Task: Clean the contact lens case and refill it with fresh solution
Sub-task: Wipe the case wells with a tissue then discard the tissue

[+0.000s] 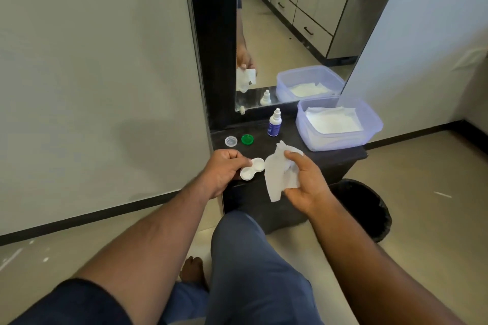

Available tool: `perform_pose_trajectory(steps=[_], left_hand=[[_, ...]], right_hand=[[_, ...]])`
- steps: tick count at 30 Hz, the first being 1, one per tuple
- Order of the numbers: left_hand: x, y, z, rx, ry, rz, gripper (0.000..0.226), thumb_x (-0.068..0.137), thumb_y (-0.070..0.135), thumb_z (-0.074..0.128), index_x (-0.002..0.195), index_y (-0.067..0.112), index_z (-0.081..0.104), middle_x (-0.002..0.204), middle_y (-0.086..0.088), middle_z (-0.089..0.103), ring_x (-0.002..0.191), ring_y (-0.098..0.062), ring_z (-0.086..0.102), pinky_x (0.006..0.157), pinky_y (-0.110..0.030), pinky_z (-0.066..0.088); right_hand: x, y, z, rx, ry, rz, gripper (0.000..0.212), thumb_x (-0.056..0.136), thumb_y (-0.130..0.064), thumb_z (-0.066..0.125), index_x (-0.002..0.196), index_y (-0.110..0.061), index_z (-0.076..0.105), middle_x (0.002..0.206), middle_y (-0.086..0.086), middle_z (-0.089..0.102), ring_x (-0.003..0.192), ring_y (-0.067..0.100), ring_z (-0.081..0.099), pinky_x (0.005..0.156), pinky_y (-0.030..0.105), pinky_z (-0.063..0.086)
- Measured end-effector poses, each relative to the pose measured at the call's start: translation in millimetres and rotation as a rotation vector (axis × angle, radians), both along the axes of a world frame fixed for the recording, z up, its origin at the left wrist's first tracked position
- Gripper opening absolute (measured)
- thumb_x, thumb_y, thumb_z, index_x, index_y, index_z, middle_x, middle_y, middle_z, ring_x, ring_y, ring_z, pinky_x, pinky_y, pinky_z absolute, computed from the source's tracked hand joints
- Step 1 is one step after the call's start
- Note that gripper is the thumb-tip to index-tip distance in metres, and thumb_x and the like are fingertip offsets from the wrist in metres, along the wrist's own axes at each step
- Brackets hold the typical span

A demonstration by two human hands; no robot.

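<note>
My left hand (221,169) grips a white two-well contact lens case (252,168) by its left side, both wells uncapped and facing up, above the front of a low black shelf (317,158). My right hand (306,179) holds a crumpled white tissue (277,178) just right of the case, apart from it. On the shelf behind lie a clear cap (231,141) and a green cap (247,139). A small white solution bottle (275,123) with a blue label stands upright further back.
A translucent blue plastic tub (340,140) with white tissues stands at the shelf's right end. A mirror (290,29) leans behind the shelf. A black waste bin (367,208) sits on the floor to the right. My knee (248,250) is below the hands.
</note>
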State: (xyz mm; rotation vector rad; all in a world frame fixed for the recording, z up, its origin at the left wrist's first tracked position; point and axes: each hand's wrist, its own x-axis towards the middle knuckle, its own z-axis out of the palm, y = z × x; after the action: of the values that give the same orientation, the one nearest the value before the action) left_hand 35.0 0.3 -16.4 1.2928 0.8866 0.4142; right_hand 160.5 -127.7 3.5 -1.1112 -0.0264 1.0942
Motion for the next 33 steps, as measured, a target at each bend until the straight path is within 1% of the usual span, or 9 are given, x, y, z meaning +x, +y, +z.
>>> perform_pose_trajectory(steps=[4,6,9,13,17,21,26,30,33], left_hand=[[3.3,-0.7,1.8,-0.023,-0.008,0.037,0.015,0.079,-0.001,0.07,0.066,0.001,0.061,0.073,-0.018,0.064,0.06,-0.021,0.062,0.054,-0.026,0.056],[5.4,-1.2,3.6,-0.03,-0.003,0.049,0.013,0.079,-0.002,0.07,0.069,-0.001,0.062,0.068,-0.013,0.064,0.056,-0.016,0.063,0.049,-0.024,0.054],[7.7,0.2,5.3,-0.057,0.009,0.054,0.015,0.079,-0.004,0.068,0.066,0.001,0.06,0.063,-0.012,0.061,0.054,-0.017,0.063,0.05,-0.027,0.055],[7.7,1.4,7.0,-0.092,-0.003,0.046,0.021,0.081,-0.007,0.061,0.063,0.001,0.055,0.06,-0.011,0.053,0.051,-0.016,0.057,0.049,-0.026,0.054],[6.6,3.6,7.4,-0.088,0.014,0.027,0.017,0.081,-0.006,0.062,0.066,-0.001,0.057,0.061,-0.012,0.054,0.051,-0.016,0.058,0.049,-0.026,0.054],[8.8,4.7,6.7,-0.067,0.056,0.003,0.014,0.082,-0.005,0.063,0.069,-0.004,0.058,0.065,-0.014,0.058,0.054,-0.018,0.062,0.049,-0.026,0.055],[9.8,4.4,8.5,-0.074,0.073,0.007,0.02,0.08,-0.008,0.064,0.062,0.0,0.058,0.059,-0.012,0.058,0.048,-0.013,0.061,0.048,-0.024,0.055],[5.9,4.6,9.1,-0.069,0.078,0.02,0.013,0.077,-0.008,0.064,0.067,-0.002,0.06,0.061,-0.013,0.057,0.048,-0.015,0.058,0.046,-0.023,0.053],[6.0,4.6,8.0,-0.079,0.075,0.041,0.015,0.078,-0.008,0.064,0.066,0.0,0.059,0.062,-0.013,0.058,0.048,-0.014,0.061,0.047,-0.025,0.054]], right_hand=[[-7.6,6.6,-9.8,-0.168,-0.493,-0.052,0.017,0.081,-0.011,0.072,0.096,-0.013,0.065,0.098,0.009,0.069,0.091,0.024,0.065,0.074,0.035,0.053],[-11.8,10.1,-14.1,-0.274,-0.806,-0.022,0.021,0.08,-0.016,0.074,0.099,-0.012,0.067,0.099,0.003,0.068,0.091,0.018,0.062,0.076,0.028,0.051],[-24.3,13.8,-19.2,-0.227,-1.214,0.104,0.021,0.081,-0.009,0.072,0.101,-0.004,0.068,0.095,-0.001,0.063,0.086,0.01,0.058,0.077,0.01,0.044],[-26.0,15.3,-27.5,-0.082,-1.633,0.312,0.017,0.08,-0.001,0.068,0.095,-0.004,0.073,0.086,0.01,0.061,0.08,0.018,0.058,0.071,0.021,0.045],[-12.7,12.6,-23.3,-0.148,-1.958,0.519,0.026,0.078,-0.01,0.069,0.104,-0.012,0.071,0.086,0.009,0.056,0.075,0.024,0.055,0.062,0.031,0.046],[-2.3,12.2,-22.0,-0.238,-2.326,0.573,0.03,0.071,-0.02,0.077,0.101,-0.021,0.072,0.082,0.005,0.057,0.068,0.024,0.055,0.055,0.033,0.043],[-27.1,9.0,-19.6,-0.394,-2.298,0.535,0.028,0.074,-0.019,0.072,0.102,-0.018,0.072,0.083,0.004,0.062,0.073,0.023,0.058,0.059,0.032,0.045],[-46.9,15.5,-18.4,-0.39,-1.774,0.531,0.028,0.094,-0.016,0.053,0.118,-0.011,0.066,0.108,0.011,0.062,0.102,0.026,0.056,0.083,0.03,0.043],[-36.7,17.4,-17.2,-0.345,-1.465,0.546,0.03,0.093,-0.013,0.056,0.122,-0.009,0.063,0.11,0.012,0.057,0.104,0.024,0.055,0.085,0.02,0.037]])
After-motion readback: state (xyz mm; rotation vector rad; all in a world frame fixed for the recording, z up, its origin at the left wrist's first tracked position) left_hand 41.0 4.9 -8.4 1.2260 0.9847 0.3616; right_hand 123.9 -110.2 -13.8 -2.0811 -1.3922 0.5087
